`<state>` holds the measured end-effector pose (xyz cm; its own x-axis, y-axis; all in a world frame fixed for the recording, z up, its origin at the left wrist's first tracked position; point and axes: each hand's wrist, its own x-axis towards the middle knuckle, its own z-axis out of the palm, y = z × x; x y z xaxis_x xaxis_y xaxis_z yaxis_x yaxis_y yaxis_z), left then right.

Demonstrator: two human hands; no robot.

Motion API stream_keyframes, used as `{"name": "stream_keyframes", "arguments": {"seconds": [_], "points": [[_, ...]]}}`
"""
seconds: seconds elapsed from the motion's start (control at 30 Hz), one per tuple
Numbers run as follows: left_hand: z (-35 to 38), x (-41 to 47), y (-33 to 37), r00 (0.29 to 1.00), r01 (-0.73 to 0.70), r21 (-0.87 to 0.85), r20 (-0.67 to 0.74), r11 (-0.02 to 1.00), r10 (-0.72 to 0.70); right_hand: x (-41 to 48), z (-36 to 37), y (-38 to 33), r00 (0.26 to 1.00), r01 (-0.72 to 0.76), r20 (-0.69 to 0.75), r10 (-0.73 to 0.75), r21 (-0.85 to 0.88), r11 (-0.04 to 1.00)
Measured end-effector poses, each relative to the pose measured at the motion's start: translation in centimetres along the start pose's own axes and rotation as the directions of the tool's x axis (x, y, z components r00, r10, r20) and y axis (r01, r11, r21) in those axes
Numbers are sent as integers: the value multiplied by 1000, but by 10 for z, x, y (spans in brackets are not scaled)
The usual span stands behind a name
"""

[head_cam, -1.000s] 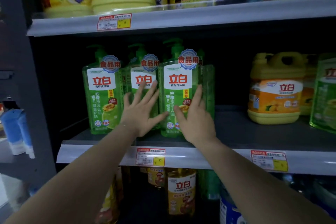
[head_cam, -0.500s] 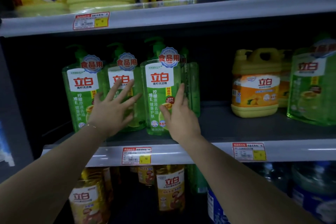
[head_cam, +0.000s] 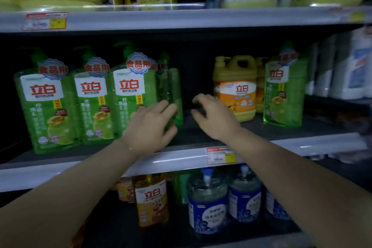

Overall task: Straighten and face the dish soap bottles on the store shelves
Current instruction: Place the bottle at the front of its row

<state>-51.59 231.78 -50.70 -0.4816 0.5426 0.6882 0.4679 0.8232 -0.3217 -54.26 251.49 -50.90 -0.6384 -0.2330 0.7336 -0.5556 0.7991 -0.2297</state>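
Observation:
Three green pump bottles of dish soap (head_cam: 46,102) (head_cam: 93,98) (head_cam: 130,94) stand in a row at the left of the middle shelf (head_cam: 302,143), labels facing out. Right of them a fourth green bottle (head_cam: 171,86) is turned edge-on. My left hand (head_cam: 151,127) is at its lower part, fingers above and thumb below curled round its front edge. My right hand (head_cam: 213,117) hovers over the bare gap to the right of that bottle, fingers loosely curled and holding nothing.
An orange-labelled yellow jug (head_cam: 235,90) and a green refill pack (head_cam: 283,94) stand right of the gap, with white bottles (head_cam: 352,66) beyond. Yellow and blue jugs fill the top shelf. Below are an amber bottle (head_cam: 152,201) and blue-labelled bottles (head_cam: 207,203).
Both hands left the fronts of the second and third green bottles and moved right. The left hand now curls at the edge-on bottle, the right is over the gap. The view shifted right.

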Motion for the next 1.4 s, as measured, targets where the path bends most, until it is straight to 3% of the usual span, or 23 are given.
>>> {"name": "stream_keyframes", "arguments": {"seconds": [0.23, 0.4, 0.53, 0.73, 0.97, 1.07, 1.2, 1.4], "points": [[51, 88, 102, 981, 79, -230, 190, 970, -35, -34, -76, 97, 969, -238, -114, 217, -229, 944], [78, 130, 144, 962, 100, -288, 273, 952, -18, -47, -103, 155, 885, -444, -278, 373, -269, 855], [89, 143, 154, 959, 118, -333, 282, 936, -21, -41, -98, 185, 792, -573, -279, 543, -33, 819], [86, 140, 149, 956, 127, -378, 292, 917, -13, -14, -77, 211, 676, -601, -318, 665, 284, 747], [74, 134, 132, 950, 139, -365, 313, 921, -20, 3, -78, 214, 580, -631, -241, 778, 471, 617], [68, 128, 117, 938, 198, -385, 343, 901, -60, -3, -82, 205, 584, -597, -256, 770, 508, 621], [68, 120, 101, 911, 324, -461, 389, 826, -140, -20, -86, 186, 661, -488, -240, 711, 582, 650], [71, 116, 96, 852, 512, -665, 472, 544, -225, -46, -85, 132, 855, -316, -229, 466, 484, 816]]}}
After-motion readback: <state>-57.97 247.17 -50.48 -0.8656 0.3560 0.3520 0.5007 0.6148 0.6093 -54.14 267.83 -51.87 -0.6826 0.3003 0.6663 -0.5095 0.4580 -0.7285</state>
